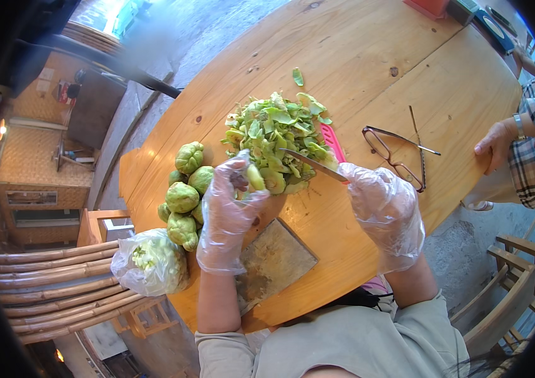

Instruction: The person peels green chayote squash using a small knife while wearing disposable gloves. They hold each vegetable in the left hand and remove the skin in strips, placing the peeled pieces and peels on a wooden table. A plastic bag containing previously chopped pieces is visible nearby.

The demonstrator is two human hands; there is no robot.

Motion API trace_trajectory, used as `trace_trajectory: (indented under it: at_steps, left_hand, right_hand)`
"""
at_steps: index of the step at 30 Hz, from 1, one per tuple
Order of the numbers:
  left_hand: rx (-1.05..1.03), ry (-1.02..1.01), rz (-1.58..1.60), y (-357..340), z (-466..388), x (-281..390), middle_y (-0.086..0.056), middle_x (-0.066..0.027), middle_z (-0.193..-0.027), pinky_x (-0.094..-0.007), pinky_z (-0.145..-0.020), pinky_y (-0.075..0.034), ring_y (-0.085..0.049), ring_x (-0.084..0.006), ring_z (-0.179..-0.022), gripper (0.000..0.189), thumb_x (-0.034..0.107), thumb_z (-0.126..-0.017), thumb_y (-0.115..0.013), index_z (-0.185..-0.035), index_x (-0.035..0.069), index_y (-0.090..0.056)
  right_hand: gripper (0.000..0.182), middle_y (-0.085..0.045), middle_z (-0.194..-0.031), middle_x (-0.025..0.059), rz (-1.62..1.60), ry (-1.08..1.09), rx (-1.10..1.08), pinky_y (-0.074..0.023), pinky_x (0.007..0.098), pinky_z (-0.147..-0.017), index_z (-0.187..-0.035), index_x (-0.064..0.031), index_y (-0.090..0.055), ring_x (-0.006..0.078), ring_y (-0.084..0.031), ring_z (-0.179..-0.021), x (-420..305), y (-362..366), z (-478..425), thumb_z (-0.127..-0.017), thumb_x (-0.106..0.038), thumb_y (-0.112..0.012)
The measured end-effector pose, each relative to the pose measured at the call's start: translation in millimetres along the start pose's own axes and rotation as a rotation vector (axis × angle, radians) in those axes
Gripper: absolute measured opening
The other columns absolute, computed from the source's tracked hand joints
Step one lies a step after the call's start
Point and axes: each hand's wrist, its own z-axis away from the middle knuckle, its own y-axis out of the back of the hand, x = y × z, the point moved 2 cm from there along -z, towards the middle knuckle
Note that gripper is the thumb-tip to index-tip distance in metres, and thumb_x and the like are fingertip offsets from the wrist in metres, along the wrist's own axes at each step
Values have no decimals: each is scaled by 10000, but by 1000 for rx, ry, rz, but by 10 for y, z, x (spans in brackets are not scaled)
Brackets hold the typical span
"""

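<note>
My left hand, in a clear plastic glove, holds a pale green peeled piece of chayote between thumb and fingers. My right hand, gloved too, grips a knife whose blade points left over a heap of green peelings. A pink slotted plastic tool lies partly under the heap's right side. Several whole chayotes are grouped left of my left hand. Beside them sits a clear plastic bag with pale cut pieces in it. A worn grey board lies before me, partly behind my left forearm.
Eyeglasses with arms unfolded lie right of the heap on the wooden table. Another person's hand rests at the table's right edge. A red container stands at the far edge. Wooden chairs are at the lower right.
</note>
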Motion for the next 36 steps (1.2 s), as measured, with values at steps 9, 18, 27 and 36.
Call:
trace_trajectory:
  at_steps: [9,18,27,36]
  left_hand:
    - [40,-314,-496,-129,48,197,-617,-105,-1044,-354,-727,-530,-614,-228,-855,621,61,-619,-897,-1145,61,-569]
    - [30,-383,-480,-180,-18,152,-579,-141,-1012,-421,-773,-518,-614,-337,-921,566,25,-621,-864,-1108,56,-576]
    - [56,-371,-442,-262,-162,134,-579,-155,-1023,-437,-788,-508,-605,-353,-936,536,57,-654,-854,-1115,47,-581]
    - [95,-329,-449,58,129,261,-600,-121,-1064,-391,-757,-534,-617,-279,-913,604,307,-763,-849,-1226,37,-573]
  right_hand:
    - [301,-594,-668,55,-9,0,28,-490,348,-486,-1069,-136,-698,233,-595,-542,-40,17,-6,-799,-6,-729]
    - [277,-607,-686,62,-36,-23,22,-499,358,-503,-1063,-130,-705,246,-600,-563,-68,28,-12,-815,-7,-720]
    - [317,-629,-725,89,-76,-37,29,-502,379,-540,-1097,-128,-707,270,-616,-610,-48,8,12,-817,21,-720]
    - [268,-689,-818,112,-86,-22,86,-527,368,-593,-1091,-98,-712,277,-654,-670,-33,-52,21,-849,16,-707]
